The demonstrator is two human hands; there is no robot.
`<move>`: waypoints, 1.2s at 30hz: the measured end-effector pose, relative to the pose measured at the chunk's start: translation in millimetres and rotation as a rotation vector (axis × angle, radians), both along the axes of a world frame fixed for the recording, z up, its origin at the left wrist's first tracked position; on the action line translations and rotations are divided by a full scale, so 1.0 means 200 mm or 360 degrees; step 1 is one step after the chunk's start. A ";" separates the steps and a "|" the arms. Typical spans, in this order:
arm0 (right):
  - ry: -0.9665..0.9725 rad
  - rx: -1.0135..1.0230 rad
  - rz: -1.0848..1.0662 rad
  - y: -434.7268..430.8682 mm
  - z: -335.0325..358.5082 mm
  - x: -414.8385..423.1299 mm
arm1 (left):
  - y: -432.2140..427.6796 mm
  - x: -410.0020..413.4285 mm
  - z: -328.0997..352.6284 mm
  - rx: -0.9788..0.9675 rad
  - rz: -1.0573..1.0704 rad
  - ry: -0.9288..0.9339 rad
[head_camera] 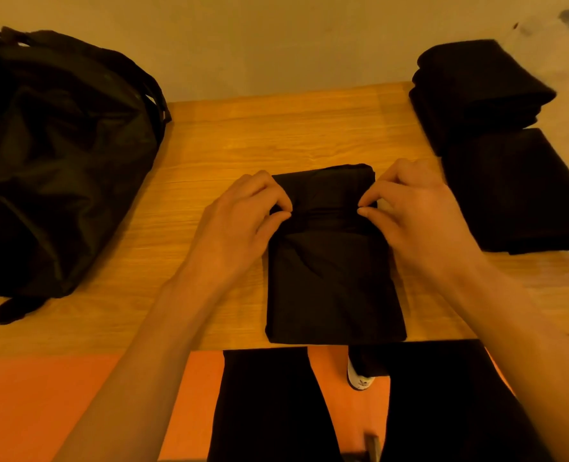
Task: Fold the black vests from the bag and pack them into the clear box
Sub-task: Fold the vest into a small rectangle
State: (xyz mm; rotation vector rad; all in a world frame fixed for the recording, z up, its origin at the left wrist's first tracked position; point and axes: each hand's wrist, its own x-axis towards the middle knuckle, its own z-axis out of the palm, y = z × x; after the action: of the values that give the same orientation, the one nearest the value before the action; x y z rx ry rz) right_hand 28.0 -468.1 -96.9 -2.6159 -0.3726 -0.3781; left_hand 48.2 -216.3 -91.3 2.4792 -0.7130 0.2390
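I work on a wooden table [276, 128] set against a pale wall [276, 45]. An orange floor [43, 395] shows below the table's near edge.

My left hand [239, 221] and right hand [416, 221] each pinch one side edge of the black vest [329, 278], thumb against forefinger. The vest lies folded into a narrow rectangle between my grips, and its near end reaches the table's near edge.

Well to the left of my left hand sits the black bag [60, 161], slumped; its contents are not visible. To the right of my right hand lie folded black garments: the near stack [516, 191] close by, the far stack [476, 91] beyond it at the table's far right corner. Whether a clear box surrounds them, I cannot tell.

Bare wood lies open from beyond my fingertips to the wall, and between my left hand and the bag.
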 end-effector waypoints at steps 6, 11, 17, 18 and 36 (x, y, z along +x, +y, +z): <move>-0.0030 0.0135 0.0017 -0.01 0.01 -0.02 | 0.00 0.00 -0.02 -0.0076 -0.0031 -0.0080; 0.0069 0.0178 0.0050 -0.03 0.05 -0.08 | 0.02 -0.05 0.02 -0.0151 -0.0092 -0.0039; 0.0166 0.0163 0.0057 -0.02 0.04 -0.11 | 0.06 -0.08 0.04 -0.0101 -0.0143 0.0009; 0.0173 0.0159 0.0061 -0.01 0.04 -0.12 | 0.06 -0.08 0.03 -0.0092 -0.0139 0.0019; -0.0213 0.0324 -0.0135 -0.07 0.06 -0.07 | -0.23 0.20 -0.03 0.0511 -0.0635 0.0306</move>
State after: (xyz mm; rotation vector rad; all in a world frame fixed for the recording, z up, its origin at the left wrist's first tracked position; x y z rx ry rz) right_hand 14.7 -481.8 -85.4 -2.4196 -0.2529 -0.5903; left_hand 87.8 -261.8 -98.0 2.5336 -1.2141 -0.2789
